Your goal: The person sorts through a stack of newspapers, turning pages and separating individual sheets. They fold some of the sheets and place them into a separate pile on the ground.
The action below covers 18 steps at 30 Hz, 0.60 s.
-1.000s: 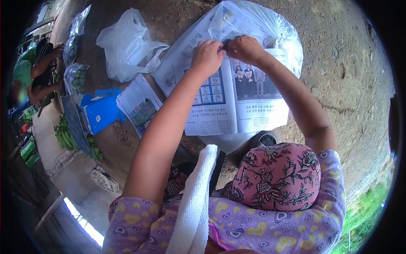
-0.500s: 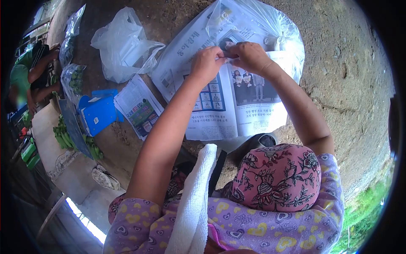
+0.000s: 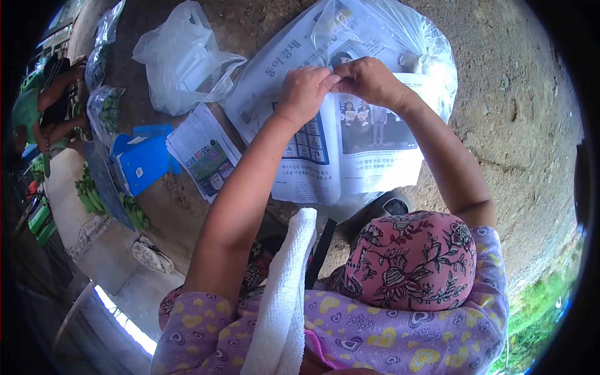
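A printed newspaper (image 3: 375, 172) lies spread in front of me, over and partly inside a large clear plastic bag (image 3: 431, 53). My left hand (image 3: 304, 94) is closed, thumb and fingers pinched at the upper part of the sheet. Touching it from the other side, my right hand (image 3: 367, 81) is bent over with its fingertips pinched at the same spot. The fingers hide most of what lies between them, but the paper's edge appears to run there. Whitish contents, hard to make out, show at the bag's right side.
To the left are a stack of cut newspaper sheets (image 3: 203, 153), a translucent plastic bag (image 3: 187, 62) and a blue scale-like device (image 3: 144, 164). Green produce (image 3: 90, 190) lies further left, near another person (image 3: 47, 103). A white towel (image 3: 284, 281) hangs from my neck.
My hands have drawn closer together, with the fingertips now meeting. The left hand shifted slightly left, and the newspaper below bends a little more. The view has moved slightly.
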Each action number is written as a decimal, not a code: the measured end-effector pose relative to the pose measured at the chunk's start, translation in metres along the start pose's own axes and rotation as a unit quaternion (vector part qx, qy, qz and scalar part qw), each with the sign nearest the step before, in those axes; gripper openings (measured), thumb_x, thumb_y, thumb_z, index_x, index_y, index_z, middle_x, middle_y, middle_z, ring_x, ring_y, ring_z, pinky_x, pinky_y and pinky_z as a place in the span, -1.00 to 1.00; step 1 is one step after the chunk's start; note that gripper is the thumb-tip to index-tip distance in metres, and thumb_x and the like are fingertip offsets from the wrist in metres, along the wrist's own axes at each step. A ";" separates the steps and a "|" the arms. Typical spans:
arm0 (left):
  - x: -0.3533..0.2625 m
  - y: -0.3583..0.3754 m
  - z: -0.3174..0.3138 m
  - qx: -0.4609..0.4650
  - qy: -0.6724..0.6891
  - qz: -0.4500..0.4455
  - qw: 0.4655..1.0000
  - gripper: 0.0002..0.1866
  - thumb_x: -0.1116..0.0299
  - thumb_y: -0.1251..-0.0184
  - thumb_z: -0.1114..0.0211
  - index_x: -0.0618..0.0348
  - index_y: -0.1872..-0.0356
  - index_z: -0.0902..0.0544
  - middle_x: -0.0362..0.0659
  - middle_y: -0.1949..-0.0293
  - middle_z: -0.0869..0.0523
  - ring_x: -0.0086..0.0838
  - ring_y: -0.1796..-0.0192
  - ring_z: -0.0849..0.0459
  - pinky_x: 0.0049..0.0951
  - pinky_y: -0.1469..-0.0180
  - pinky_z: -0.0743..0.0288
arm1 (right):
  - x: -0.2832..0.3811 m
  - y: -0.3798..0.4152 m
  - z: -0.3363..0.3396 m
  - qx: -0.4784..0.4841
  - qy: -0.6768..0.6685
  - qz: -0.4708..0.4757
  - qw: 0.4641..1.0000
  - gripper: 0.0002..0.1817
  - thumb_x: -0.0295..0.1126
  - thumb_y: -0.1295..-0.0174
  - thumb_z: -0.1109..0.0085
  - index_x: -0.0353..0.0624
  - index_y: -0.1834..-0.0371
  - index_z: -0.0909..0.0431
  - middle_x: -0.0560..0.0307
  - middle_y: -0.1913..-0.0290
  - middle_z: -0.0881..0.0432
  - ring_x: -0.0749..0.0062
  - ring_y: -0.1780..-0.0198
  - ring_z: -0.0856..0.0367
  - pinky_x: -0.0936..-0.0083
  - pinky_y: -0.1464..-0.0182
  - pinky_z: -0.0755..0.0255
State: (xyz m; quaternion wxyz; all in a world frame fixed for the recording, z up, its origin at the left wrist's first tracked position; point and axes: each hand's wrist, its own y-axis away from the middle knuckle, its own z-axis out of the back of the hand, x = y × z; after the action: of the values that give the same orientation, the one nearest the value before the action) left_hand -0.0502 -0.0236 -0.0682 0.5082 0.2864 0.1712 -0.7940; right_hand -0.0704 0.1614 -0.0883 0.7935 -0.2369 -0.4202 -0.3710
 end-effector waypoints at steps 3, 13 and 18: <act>-0.002 0.002 0.004 -0.028 0.071 0.038 0.996 -0.64 0.15 -0.36 -0.13 0.25 0.50 -0.50 0.06 0.50 -0.58 0.00 0.35 -0.56 -0.14 0.30 -0.42 | 0.011 -0.002 0.005 0.000 -0.050 -0.026 0.998 -0.78 -0.19 -0.14 -0.27 -0.11 0.40 -0.56 0.04 0.49 -0.60 0.05 0.41 -0.57 0.28 0.33 -0.41; -0.008 0.004 0.000 -0.055 0.191 0.145 0.969 -0.64 0.15 -0.36 -0.14 0.27 0.48 -0.52 0.10 0.49 -0.61 0.02 0.39 -0.58 -0.16 0.32 -0.43 | 0.012 0.000 0.002 -0.031 -0.051 -0.022 0.998 -0.72 -0.13 -0.10 -0.30 -0.13 0.40 -0.56 0.02 0.51 -0.58 0.05 0.43 -0.55 0.27 0.35 -0.39; 0.007 0.005 0.006 -0.043 -0.010 0.076 0.996 -0.69 0.17 -0.33 -0.17 0.22 0.46 -0.57 0.04 0.48 -0.62 -0.03 0.38 -0.59 -0.17 0.31 -0.45 | 0.005 0.021 0.057 0.110 0.044 -0.169 0.978 -0.66 -0.10 0.01 -0.35 -0.12 0.29 -0.67 0.01 0.39 -0.68 0.15 0.35 -0.64 0.33 0.24 -0.46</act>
State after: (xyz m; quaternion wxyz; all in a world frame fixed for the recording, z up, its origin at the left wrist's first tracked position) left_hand -0.0501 -0.0341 -0.0680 0.5807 0.2689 0.1778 -0.7476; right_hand -0.0797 0.2120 -0.0547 0.7584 -0.0572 -0.4571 -0.4612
